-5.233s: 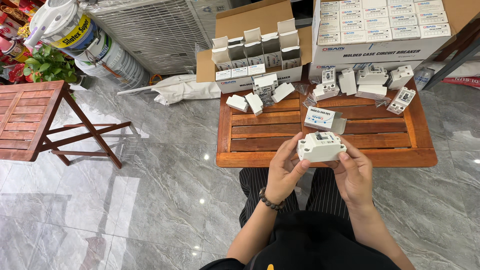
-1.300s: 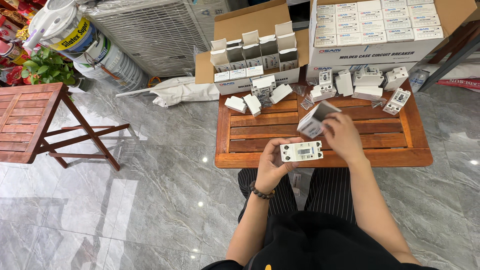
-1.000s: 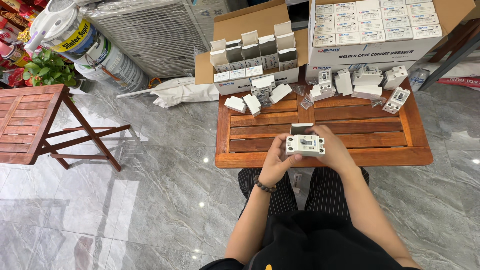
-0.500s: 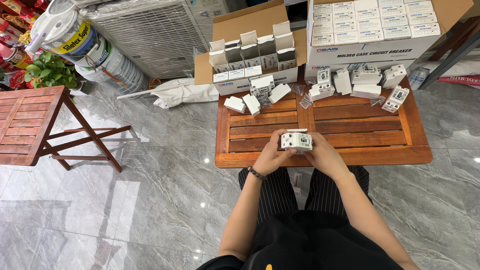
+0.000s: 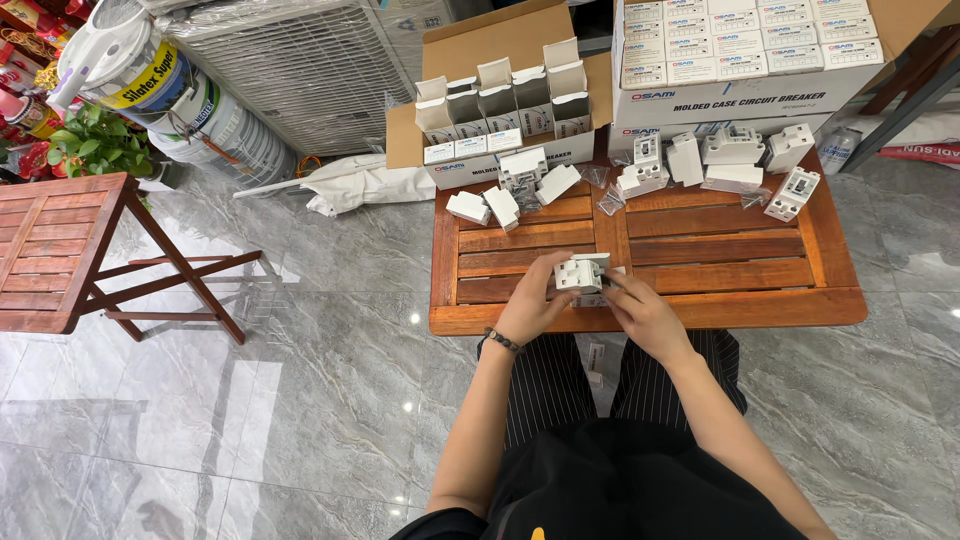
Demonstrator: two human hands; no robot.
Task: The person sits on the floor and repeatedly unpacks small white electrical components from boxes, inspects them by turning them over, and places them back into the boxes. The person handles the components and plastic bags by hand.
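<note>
Both my hands meet over the near edge of a low slatted wooden table (image 5: 720, 265). My left hand (image 5: 530, 305), with a dark bracelet on the wrist, grips a white plastic circuit breaker (image 5: 578, 272) from the left. My right hand (image 5: 640, 312) holds the same breaker from the right and below, along with a small white carton that is mostly hidden beneath it. The breaker rests just above the table's front slats.
More white breakers (image 5: 735, 160) and small clear bags lie along the table's far side. Behind stand an open cardboard box of small cartons (image 5: 500, 95) and a closed stacked box (image 5: 740, 60). A folding wooden table (image 5: 60, 250) and a potted plant (image 5: 95, 145) are on the left.
I took a small carton from the table with my right hand, brought it to the breaker, and lowered both to the table's near edge.
</note>
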